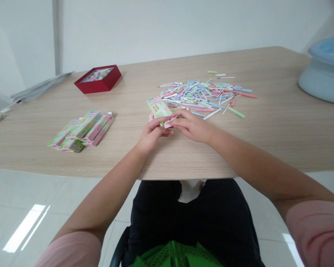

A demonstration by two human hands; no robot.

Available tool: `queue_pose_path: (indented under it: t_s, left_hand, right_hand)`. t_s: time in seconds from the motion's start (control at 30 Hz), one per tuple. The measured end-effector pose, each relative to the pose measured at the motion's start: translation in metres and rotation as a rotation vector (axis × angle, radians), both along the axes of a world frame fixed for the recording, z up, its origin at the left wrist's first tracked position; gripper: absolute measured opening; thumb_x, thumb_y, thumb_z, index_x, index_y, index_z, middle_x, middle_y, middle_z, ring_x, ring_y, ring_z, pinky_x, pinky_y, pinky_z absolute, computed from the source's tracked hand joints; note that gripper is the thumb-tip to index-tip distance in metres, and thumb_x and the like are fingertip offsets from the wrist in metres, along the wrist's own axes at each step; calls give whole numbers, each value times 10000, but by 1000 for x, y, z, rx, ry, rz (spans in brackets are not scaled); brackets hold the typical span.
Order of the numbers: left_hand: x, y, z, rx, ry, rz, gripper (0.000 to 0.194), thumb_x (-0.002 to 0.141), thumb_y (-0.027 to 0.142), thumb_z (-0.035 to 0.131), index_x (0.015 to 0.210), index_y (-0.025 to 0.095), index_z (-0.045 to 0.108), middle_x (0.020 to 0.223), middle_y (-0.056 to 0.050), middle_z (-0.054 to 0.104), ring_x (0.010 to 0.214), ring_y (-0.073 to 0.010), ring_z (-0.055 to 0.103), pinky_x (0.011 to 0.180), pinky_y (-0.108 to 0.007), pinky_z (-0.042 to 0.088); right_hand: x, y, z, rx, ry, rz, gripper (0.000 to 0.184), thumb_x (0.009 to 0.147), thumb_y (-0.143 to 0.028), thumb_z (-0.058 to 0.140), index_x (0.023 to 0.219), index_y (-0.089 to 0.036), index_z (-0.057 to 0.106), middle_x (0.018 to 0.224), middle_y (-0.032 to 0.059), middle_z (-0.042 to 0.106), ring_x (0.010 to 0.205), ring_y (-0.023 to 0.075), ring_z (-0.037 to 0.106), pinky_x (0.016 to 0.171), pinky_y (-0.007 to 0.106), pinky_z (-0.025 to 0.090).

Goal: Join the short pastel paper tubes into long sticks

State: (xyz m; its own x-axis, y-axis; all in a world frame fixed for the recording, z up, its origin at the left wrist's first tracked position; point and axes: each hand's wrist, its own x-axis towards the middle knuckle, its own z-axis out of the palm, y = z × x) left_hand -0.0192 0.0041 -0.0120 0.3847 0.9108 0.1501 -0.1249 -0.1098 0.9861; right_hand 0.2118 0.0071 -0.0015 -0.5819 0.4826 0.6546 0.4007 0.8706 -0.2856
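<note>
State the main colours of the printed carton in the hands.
The printed carton is mainly pale green and pink, best seen in the head view.

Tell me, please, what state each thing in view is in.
Held carton: in hand, closure unclear.
Left hand: gripping the held carton.
Right hand: touching the carton's near end.
Other cartons: piled up, closure hard to tell.
Red box: open, sticks inside.
Loose sticks: heaped, some strewn.

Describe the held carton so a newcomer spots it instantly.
On the wooden table, find the heap of multicolored sticks. At its near-left edge, the left hand and right hand meet on a pink-and-green printed carton. Unlike the cartons stacked farther left, it's in hand.
</note>
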Motion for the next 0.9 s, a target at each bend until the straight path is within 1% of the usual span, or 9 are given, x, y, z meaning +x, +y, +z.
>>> queue_pose_path:
  t_s: [0.07, 0.17, 0.27, 0.37, 0.43, 0.53, 0.67, 0.8, 0.9]
  left_hand:
    - [1, -2, 2, 6, 13, 10, 478, 822, 250, 698, 1298, 210, 735, 1045, -78, 809, 862, -221, 795, 802, -346, 628]
    - [1, -4, 2, 39, 29, 5, 441, 873, 317, 737, 1300, 208, 732, 1077, -94, 809, 876, -227, 797, 813, -355, 632]
    - [1, -2, -1, 85, 30, -18, 466, 880, 402, 787, 1299, 207, 728, 1092, -111, 808, 880, -232, 796, 804, -356, 638]
    - [1, 0, -5, 111, 33, 0, 488, 852, 431, 824, 1274, 201, 739, 1060, -114, 812, 869, -233, 792, 785, -351, 640]
    - [1, 0, -4, 87, 36, 15, 465, 853, 418, 814, 1258, 199, 749, 1053, -111, 811, 870, -236, 793, 790, -358, 642]
    - [1, -3, 0, 24, 20, 22, 405, 871, 371, 754, 1241, 208, 765, 1091, -102, 804, 870, -237, 798, 821, -381, 641]
    - [1, -6, 3, 26, 25, 39, 373, 871, 332, 711, 1218, 216, 785, 1097, -87, 800, 864, -228, 795, 837, -386, 640]
    - [0, -2, -1, 6, 2, -30, 409, 888, 375, 725, 1263, 220, 770, 1159, -104, 785, 902, -247, 793, 880, -423, 638]
    - [-2, 3, -4, -4, -118, -85, 470, 934, 454, 711, 1364, 265, 713, 1295, -106, 746, 1039, -270, 775, 1012, -484, 598]
  right_hand:
    - [0, 1, -1, 6, 10, 9, 323, 1033, -160, 488, 1250, -286, 691, 1312, 98, 591, 1264, 262, 581, 1076, 498, 519]
    - [-2, 1, -4, 11, 48, 10, 350, 1001, -107, 505, 1236, -285, 693, 1293, 93, 598, 1254, 257, 589, 1068, 498, 519]
    - [-4, 1, -6, -13, 105, -11, 331, 992, -100, 531, 1199, -289, 706, 1236, 82, 621, 1205, 249, 613, 1044, 492, 528]
    - [-4, 1, -5, -26, 119, -13, 282, 1006, -129, 546, 1173, -284, 712, 1214, 81, 624, 1186, 244, 622, 1036, 485, 533]
    - [-3, 0, -4, -17, 103, -4, 266, 1019, -150, 545, 1178, -285, 710, 1234, 84, 613, 1210, 241, 614, 1054, 487, 527]
    - [-2, 0, -2, 9, 60, 15, 246, 1028, -177, 549, 1183, -286, 706, 1260, 89, 599, 1249, 243, 595, 1075, 492, 521]
    - [-1, 0, -1, 58, -18, 26, 259, 1028, -169, 536, 1197, -259, 709, 1294, 110, 604, 1254, 258, 594, 1064, 501, 531]
    - [-2, -1, -2, 83, -55, 3, 308, 1020, -144, 523, 1243, -249, 706, 1381, 115, 608, 1282, 266, 604, 1086, 505, 531]
    - [-7, -6, -3, 106, -59, -85, 312, 1036, -160, 503, 1265, -232, 703, 1362, 119, 652, 1256, 274, 638, 1074, 504, 544]
